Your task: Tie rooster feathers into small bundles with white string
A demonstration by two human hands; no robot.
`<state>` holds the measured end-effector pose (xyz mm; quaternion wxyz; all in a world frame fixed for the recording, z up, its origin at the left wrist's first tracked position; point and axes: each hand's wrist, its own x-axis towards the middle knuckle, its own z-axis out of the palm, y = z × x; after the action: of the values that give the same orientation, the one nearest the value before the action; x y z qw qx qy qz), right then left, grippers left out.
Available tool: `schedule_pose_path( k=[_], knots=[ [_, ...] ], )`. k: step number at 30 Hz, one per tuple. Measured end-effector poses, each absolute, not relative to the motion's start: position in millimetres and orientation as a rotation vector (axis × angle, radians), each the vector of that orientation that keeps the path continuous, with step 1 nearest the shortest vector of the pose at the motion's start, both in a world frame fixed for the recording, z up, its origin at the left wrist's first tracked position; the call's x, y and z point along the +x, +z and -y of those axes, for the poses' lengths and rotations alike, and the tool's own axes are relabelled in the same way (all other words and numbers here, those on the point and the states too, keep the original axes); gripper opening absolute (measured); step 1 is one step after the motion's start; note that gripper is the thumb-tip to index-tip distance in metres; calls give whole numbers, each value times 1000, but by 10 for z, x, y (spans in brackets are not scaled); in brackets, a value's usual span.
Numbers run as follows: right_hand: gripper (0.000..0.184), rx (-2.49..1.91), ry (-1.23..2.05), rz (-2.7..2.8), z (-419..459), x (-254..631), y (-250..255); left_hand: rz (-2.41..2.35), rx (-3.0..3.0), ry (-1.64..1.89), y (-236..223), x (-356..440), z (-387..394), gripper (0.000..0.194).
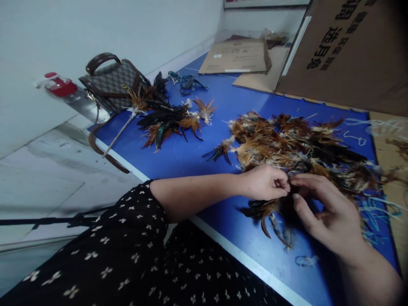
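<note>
My left hand (266, 182) is closed, its fingertips pinched together at the near edge of a large pile of brown and black feathers (270, 142). What lies in the pinch is too small and dark to make out. Close against it, my right hand (328, 212) curves in from the right, thumb and forefinger a little apart, with dark shadow between them. Below both hands, a small bunch of dark feathers (263, 212) spreads over the blue tabletop (191, 163). Whether either hand touches that bunch is hidden.
Farther left lie more feathers (168, 121) and a feathered stick (119, 134) jutting past the table edge. Behind them are a patterned handbag (111, 85) and a red-capped bottle (75, 95). Blue-green ties (188, 83), flat cardboard (236, 55) and a large carton (350, 55) sit at the back.
</note>
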<state>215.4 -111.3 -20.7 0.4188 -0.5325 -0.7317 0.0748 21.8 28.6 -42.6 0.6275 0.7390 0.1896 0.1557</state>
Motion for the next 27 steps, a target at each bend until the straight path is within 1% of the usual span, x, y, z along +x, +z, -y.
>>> schedule_pose_path(
  k=[2,4,5,8,11,13,17,20,23,25,27],
  knots=[
    [41,-1404,268,1856,1130,2244,-270,-421,1631,347,-442,221,-286,13],
    [46,-1432,288,1896,1137,2312,-336,-407,1593,320,-452,219,-283,14],
    [44,-1426,266,1915,1134,2331,-359,-402,1578,303,-459,218,-280,15],
    [30,-1363,173,1954,1097,2326,-362,-404,1560,282,-505,220,-269,17],
    [16,-1280,170,1996,1049,2276,-295,-439,1580,291,-545,221,-257,22],
    [11,-1261,176,2025,1033,2250,-250,-485,1580,264,-537,214,-255,25],
    [11,-1294,116,2049,1052,2230,-198,-584,1502,253,-452,199,-274,32],
    [13,-1287,64,2072,1086,2217,-174,-617,1416,302,-384,200,-300,26],
    [10,-1289,30,2072,1106,2199,-145,-626,1328,316,-330,194,-317,22],
    [10,-1273,25,2056,1108,2183,-117,-624,1280,316,-307,186,-319,21],
    [11,-1247,44,2044,1102,2163,-85,-603,1249,337,-304,183,-316,24]
  ],
)
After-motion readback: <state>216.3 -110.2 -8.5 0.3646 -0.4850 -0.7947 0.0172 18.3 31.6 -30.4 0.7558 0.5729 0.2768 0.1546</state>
